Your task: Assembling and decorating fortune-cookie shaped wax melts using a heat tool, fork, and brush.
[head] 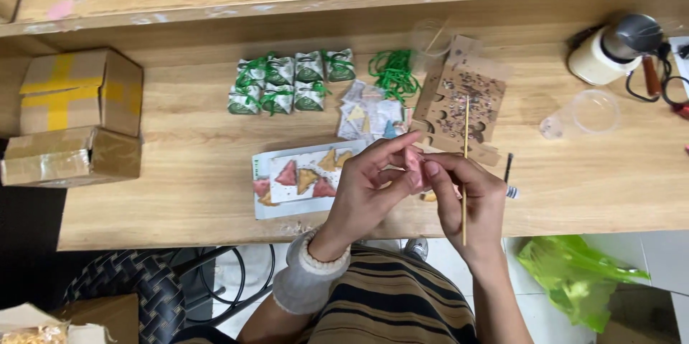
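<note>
On the wooden table (pixel 179 172), green-ribboned packets (pixel 291 80), a tray (pixel 262 186) of triangular pieces and a speckled cardboard sheet (pixel 463 100) lie just beyond the hands, none blocking them. Left hand (pixel 366 186) and right hand (pixel 470 197) meet above the table's near edge, fingers (pixel 391 147) pinching a small pink piece (pixel 414 168); the right also grips a thin wooden stick (pixel 465 172), upright.

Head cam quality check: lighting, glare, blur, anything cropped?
Head view: even, soft light, faint shadows on the wooden table; no strong glare. Left hand and right hand slightly soft where they pinch the small pink piece; thin wooden stick readable. Green-ribboned packets fairly sharp; glue gun near the frame edge.
</note>
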